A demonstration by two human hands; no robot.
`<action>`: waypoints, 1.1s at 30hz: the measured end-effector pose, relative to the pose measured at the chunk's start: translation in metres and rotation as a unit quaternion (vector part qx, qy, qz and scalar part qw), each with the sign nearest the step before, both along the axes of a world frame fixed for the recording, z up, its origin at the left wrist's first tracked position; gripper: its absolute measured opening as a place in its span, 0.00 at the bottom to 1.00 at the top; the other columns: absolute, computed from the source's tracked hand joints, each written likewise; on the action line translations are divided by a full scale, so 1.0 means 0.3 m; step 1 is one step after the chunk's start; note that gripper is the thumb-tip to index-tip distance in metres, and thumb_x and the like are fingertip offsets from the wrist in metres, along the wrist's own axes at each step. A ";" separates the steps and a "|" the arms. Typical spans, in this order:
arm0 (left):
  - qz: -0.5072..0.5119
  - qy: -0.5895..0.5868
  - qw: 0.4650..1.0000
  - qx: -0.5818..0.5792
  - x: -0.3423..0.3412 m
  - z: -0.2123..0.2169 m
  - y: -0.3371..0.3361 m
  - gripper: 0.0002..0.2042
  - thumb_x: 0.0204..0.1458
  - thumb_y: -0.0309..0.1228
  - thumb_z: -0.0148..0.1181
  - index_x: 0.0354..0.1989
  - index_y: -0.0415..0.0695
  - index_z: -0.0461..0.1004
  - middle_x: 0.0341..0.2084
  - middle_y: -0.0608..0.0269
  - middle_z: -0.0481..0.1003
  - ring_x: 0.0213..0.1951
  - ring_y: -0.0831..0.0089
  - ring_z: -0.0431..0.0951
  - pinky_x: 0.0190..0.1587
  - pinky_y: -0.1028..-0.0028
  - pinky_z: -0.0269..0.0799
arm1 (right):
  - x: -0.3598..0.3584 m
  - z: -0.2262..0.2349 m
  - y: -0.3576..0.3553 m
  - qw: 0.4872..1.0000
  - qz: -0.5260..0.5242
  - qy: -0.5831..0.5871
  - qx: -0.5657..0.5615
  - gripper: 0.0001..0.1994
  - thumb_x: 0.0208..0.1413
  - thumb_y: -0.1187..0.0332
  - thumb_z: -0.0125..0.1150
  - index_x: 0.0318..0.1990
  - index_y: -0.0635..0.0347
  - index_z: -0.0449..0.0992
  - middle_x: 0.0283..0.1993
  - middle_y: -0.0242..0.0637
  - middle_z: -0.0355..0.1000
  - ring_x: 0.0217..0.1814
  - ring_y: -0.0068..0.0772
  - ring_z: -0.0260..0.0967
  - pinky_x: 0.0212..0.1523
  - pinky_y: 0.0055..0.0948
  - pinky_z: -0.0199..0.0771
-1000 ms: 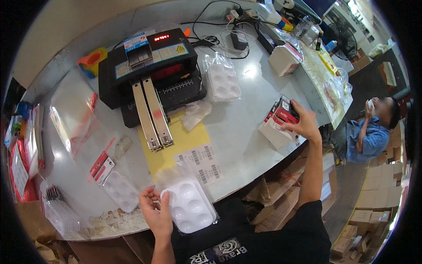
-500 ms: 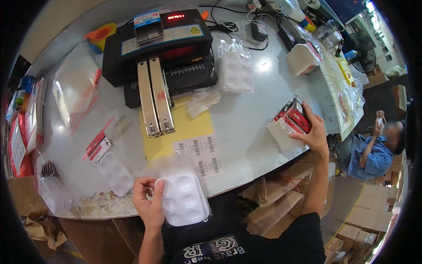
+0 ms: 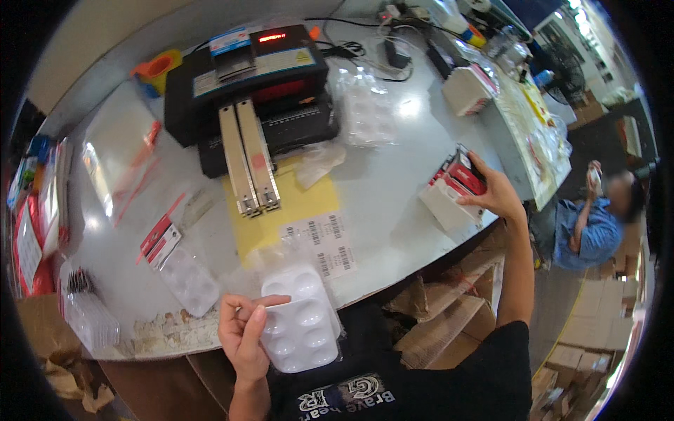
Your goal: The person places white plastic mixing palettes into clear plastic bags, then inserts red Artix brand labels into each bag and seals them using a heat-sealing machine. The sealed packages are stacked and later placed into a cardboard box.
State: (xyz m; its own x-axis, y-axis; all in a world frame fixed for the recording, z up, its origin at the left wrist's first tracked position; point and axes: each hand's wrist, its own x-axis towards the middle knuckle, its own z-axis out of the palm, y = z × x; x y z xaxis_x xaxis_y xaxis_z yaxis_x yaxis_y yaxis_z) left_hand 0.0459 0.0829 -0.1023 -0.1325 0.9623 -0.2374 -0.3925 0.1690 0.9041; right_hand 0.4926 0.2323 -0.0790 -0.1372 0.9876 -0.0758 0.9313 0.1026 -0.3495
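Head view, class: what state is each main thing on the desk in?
Machine display, lit red
White box, open, holding red cards
Near palette, jutting past desk edge
Left palette, bagged with a card
Far palette, in clear bag
Yellow sheet, flat, partly covered
Label sheet, flat

A plain glossy white paint palette [image 3: 309,326] sits above a black T-shirt [image 3: 449,375] with white lettering. The table [image 3: 386,217] is pale grey. On it, a black machine [image 3: 186,112] has a glowing red display [image 3: 272,38]. A yellow sheet [image 3: 246,235] lies partly under a white label sheet [image 3: 326,242] patterned with black barcodes. At right, a white box [image 3: 446,203] contains cards [image 3: 467,175] in red, black and white. Beyond, a co-worker's shirt [image 3: 581,235] is blue.
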 end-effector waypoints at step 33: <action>-0.176 0.204 0.959 -0.084 0.007 0.079 -0.013 0.09 0.59 0.26 0.50 0.40 0.33 0.74 0.32 0.56 0.79 0.37 0.76 0.78 0.43 0.77 0.72 | -0.889 0.120 -0.123 0.913 0.232 0.249 -0.226 0.16 0.44 0.66 0.71 0.36 0.65 0.72 0.25 0.44 0.73 0.22 0.39 0.70 0.27 0.27 0.70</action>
State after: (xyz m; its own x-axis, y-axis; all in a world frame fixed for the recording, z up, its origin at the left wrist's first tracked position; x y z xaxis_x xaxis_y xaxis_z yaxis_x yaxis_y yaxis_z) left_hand 0.0478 0.0790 -0.0787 0.0790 0.9175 -0.3899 0.0955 0.3823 0.9191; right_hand 0.2259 0.1956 -0.0430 -0.6618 0.6973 -0.2751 0.5378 0.1860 -0.8223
